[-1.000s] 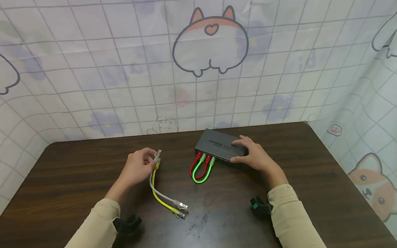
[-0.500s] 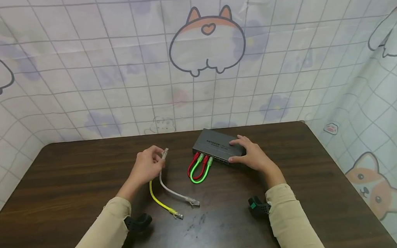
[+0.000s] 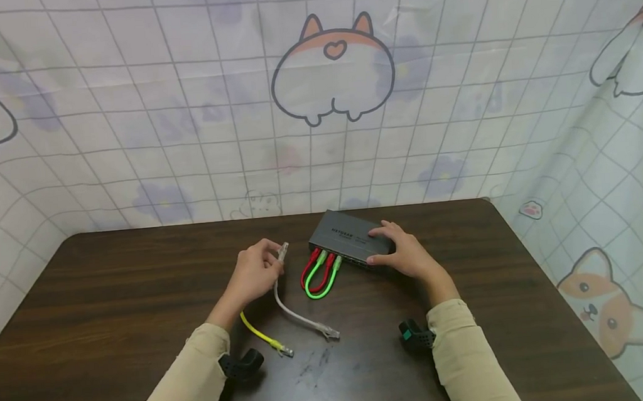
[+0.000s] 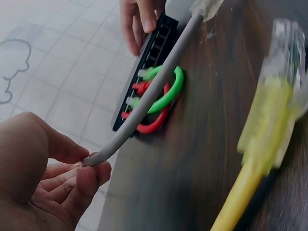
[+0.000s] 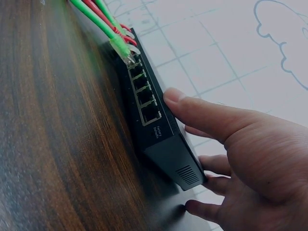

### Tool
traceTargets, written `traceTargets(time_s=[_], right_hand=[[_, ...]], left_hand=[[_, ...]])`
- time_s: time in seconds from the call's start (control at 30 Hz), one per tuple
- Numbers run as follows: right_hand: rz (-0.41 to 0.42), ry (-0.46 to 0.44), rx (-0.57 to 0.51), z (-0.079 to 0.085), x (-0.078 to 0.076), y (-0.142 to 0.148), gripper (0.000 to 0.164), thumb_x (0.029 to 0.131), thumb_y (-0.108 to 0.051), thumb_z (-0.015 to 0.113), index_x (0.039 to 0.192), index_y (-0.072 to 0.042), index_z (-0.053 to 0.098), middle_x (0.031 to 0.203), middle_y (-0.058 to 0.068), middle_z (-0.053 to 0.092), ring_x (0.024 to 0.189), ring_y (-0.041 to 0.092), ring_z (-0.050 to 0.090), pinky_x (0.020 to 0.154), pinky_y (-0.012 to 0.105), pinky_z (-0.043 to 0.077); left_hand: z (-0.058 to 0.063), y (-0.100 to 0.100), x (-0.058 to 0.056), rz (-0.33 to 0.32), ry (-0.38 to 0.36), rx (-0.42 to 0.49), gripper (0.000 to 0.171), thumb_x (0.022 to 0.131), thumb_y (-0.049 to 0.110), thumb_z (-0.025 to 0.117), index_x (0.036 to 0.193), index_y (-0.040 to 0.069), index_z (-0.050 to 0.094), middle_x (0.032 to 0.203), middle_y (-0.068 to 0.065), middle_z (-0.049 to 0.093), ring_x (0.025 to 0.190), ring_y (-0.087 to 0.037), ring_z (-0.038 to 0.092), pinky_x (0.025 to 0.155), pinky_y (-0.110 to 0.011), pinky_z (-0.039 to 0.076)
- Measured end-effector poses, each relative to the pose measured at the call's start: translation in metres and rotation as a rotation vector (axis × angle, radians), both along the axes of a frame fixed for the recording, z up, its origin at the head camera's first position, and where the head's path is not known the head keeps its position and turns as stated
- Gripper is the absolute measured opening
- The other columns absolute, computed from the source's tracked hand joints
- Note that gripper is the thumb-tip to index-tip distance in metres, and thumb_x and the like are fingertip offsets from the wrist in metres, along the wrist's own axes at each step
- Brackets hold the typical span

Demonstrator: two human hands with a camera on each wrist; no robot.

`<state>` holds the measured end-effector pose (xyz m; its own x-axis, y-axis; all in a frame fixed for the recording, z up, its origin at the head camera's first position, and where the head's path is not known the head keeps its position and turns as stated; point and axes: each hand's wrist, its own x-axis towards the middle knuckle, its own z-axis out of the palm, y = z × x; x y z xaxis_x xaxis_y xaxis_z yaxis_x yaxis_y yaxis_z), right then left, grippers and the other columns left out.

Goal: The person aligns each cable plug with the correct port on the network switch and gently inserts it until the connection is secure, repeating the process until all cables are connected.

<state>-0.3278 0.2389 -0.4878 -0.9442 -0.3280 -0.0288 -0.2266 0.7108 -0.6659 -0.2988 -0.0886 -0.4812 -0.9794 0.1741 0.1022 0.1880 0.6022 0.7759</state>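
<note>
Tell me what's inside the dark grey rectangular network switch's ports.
Both ends of a short red cable and a short bright green cable are plugged into the switch; the ports beside them show no plugs. Its casing hides the inserted tips and everything deeper.

The switch [image 3: 347, 235] is dark grey on top with darker lettering, and black along its port side. One loop is a red cable [image 4: 151, 127], the other a bright green cable [image 3: 318, 296]. The grey cable [image 3: 298, 317] is pale; the yellow cable [image 3: 257, 333] ends in a clear plug [image 4: 283, 50]. Dark brown wood grain streaks the table [image 3: 136, 297]. The white cloth [image 3: 181, 142] bears a grey grid, purple flowers [image 3: 161, 202] and orange-and-white corgis [image 3: 607, 304]. Both sleeves [image 3: 472, 352] are beige.
</note>
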Motion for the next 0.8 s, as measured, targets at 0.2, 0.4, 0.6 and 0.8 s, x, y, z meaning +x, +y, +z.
traceTargets(time_s=[0.2, 0.4, 0.6, 0.8], right_hand=[[0.002, 0.004, 0.006, 0.0, 0.0, 0.0, 0.065, 0.086, -0.035, 0.072, 0.141, -0.012, 0.048, 0.159, 0.02, 0.02, 0.146, 0.046, 0.017, 0.11, 0.067, 0.02], [0.0, 0.015, 0.007, -0.001, 0.001, 0.0, 0.064, 0.085, -0.034, 0.072, 0.14, -0.012, 0.048, 0.159, 0.021, 0.021, 0.146, 0.045, 0.017, 0.111, 0.066, 0.021], [-0.002, 0.011, -0.004, -0.002, 0.001, 0.001, 0.064, 0.086, -0.033, 0.072, 0.141, -0.012, 0.048, 0.159, 0.019, 0.02, 0.147, 0.043, 0.016, 0.112, 0.065, 0.02], [0.006, 0.004, -0.006, -0.002, 0.002, 0.003, 0.065, 0.086, -0.034, 0.072, 0.141, -0.013, 0.047, 0.16, 0.018, 0.019, 0.149, 0.04, 0.01, 0.112, 0.065, 0.018]], left_hand=[[-0.002, 0.014, 0.001, -0.009, 0.029, -0.018, 0.023, 0.088, 0.007, 0.061, 0.11, 0.003, 0.062, 0.071, -0.004, 0.069, 0.053, -0.008, 0.057, 0.053, -0.027, 0.046], [-0.004, 0.027, 0.001, -0.04, 0.024, 0.0, 0.024, 0.087, 0.006, 0.059, 0.111, 0.003, 0.062, 0.072, -0.005, 0.07, 0.052, -0.008, 0.056, 0.054, -0.026, 0.045], [-0.007, 0.038, 0.003, -0.056, -0.011, 0.048, 0.023, 0.088, 0.007, 0.06, 0.111, 0.006, 0.062, 0.073, -0.004, 0.069, 0.051, -0.01, 0.056, 0.054, -0.028, 0.046], [-0.009, 0.045, 0.007, -0.088, -0.049, 0.093, 0.022, 0.09, 0.007, 0.061, 0.112, 0.007, 0.062, 0.074, -0.007, 0.07, 0.046, -0.012, 0.057, 0.051, -0.03, 0.05]])
